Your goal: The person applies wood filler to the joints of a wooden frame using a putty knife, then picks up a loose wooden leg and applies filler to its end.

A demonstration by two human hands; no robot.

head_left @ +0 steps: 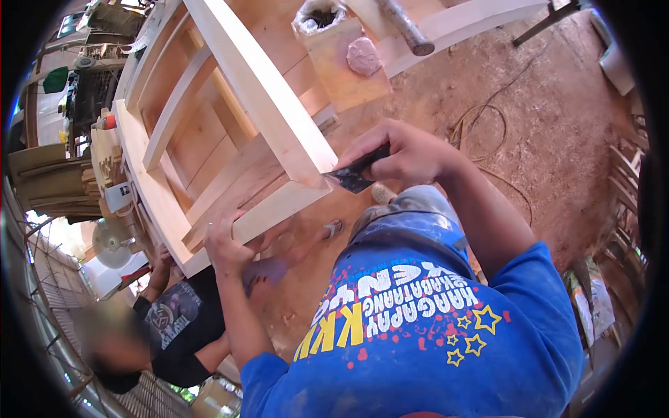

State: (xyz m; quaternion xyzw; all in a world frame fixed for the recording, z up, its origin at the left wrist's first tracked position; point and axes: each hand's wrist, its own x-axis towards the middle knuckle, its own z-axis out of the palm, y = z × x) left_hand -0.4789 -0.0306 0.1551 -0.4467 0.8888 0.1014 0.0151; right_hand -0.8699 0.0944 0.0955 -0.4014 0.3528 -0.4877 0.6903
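A pale wooden frame (pixel 268 104) with curved slats fills the upper left of the head view. My right hand (pixel 411 152) is closed around a black putty knife (pixel 357 173), whose end meets the frame's near corner. Along the lower rail (pixel 282 209), my left hand (pixel 228 247) grips the wood, its fingers curled over the edge. Beyond the corner, a lump of pinkish putty (pixel 364 57) sits on a yellowish block (pixel 348 87).
A co-worker in a black shirt (pixel 178 313) is at the lower left, one hand near the frame. A plastic-lined container (pixel 319 15) and a metal pipe (pixel 408 28) are at the top. A cord (pixel 498 125) loops over the dirt floor. A fan (pixel 111 242) stands left.
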